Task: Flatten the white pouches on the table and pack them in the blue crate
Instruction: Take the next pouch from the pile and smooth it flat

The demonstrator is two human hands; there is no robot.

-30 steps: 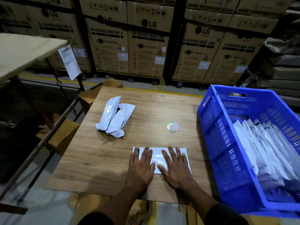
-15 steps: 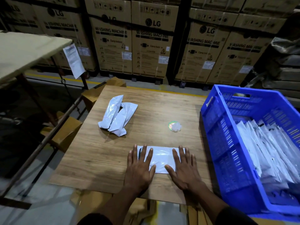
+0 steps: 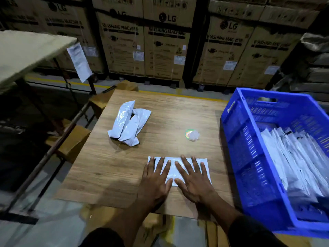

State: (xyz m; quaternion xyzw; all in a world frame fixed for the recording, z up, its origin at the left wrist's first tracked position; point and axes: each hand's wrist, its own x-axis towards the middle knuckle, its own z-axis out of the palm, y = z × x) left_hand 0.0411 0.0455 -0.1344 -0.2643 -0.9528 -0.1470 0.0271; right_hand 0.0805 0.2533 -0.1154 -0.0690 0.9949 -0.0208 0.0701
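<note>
On the near edge of a wooden table [image 3: 160, 111], both hands lay flat, fingers spread, pressing one white pouch [image 3: 175, 169] against the board. Half a second before, the hands had sat apart at the pouch's two ends; they had since drawn together, thumbs nearly meeting over its lower middle. The left hand [image 3: 154, 179] covered the pouch's left end, the right hand [image 3: 194, 179] its right half, with only the top strip, the middle and the right corner showing. The pouch itself had not shifted, lying flat and parallel to the near edge. A crumpled heap of unflattened pouches [image 3: 129, 123] sat well apart at the far left, close to the table's left edge. A small round sticker with a clear plastic wad [image 3: 192, 134] lay between the hands and the far edge. Bare wood stretched between heap and hands. The blue crate [image 3: 249, 157] stood just beside the table's right edge, flattened pouches [image 3: 299, 164] leaning in rows inside.
</note>
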